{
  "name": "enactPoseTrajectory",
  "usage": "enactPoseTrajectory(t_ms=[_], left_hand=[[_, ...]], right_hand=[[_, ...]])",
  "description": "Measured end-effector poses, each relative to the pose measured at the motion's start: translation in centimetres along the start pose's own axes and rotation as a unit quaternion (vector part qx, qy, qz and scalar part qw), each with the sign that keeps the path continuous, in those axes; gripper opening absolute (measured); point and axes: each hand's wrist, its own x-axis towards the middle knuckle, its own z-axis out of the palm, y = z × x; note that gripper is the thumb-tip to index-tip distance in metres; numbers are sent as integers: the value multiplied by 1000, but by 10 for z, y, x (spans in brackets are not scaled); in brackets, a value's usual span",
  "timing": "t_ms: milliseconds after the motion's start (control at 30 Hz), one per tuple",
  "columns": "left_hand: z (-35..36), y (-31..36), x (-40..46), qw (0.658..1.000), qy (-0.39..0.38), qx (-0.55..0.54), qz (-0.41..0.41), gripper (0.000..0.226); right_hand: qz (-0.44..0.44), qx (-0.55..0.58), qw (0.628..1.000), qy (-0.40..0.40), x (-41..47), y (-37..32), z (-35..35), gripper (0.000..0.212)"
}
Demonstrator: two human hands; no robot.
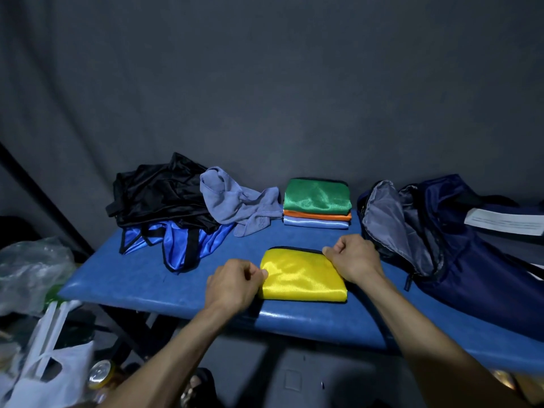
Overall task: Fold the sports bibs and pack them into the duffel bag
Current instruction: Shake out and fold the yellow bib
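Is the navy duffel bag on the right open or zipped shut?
Open. The navy fabric duffel bag lies on the blue padded bench with its zipper parted, baring grey lining. No bibs show inside.

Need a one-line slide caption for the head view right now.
Both hands, left hand and right hand, pinch a folded yellow bib on the blue table, beside the open duffel bag.

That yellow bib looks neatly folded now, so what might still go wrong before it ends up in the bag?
Three risks, as I judge them:
1. The hands, left and right, pinch only the edges of the slippery yellow bib; lifting may undo the fold.
2. The bib lies near the table's front edge and might slide off.
3. The duffel bag gapes only partway; the bib could snag on its opening.
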Motion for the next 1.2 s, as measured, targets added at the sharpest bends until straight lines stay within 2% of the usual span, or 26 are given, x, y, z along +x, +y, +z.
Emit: enactPoseTrajectory(t_ms=[67,133,233,400,500,567,667,767,900,1200], left_hand=[[-5,8,5,998,4,64,-2,39],[-8,17,13,994,30,102,-4,43],[-1,26,22,995,40,91,2,46],[14,27,21,997,40,60,-15,38],[12,24,26,999,6,25,-33,32],[7,23,32,999,-42,14,-26,25],[-3,29,36,990,-142,6,16,38],[-9,32,36,980,-196,-25,23,32],[-9,34,34,982,-178,-55,34,23],[-14,35,37,972,-157,-172,-1,22]], right_hand=[[5,-2,1000,8,-1,0,-7,39],[19,-19,1000,-16,-3,-1,-13,49],[36,-16,997,-59,-7,-1,-9,54],[36,131,991,-5,-7,3,4,31],[41,266,963,7,-9,-3,3,26],[30,316,948,7,-11,-7,4,24],[-17,367,930,15,-14,-13,4,21],[-85,356,930,33,-18,-16,-1,19],[-140,362,921,41,-25,-18,-7,17],[-96,391,914,46,-23,-22,-11,19]])
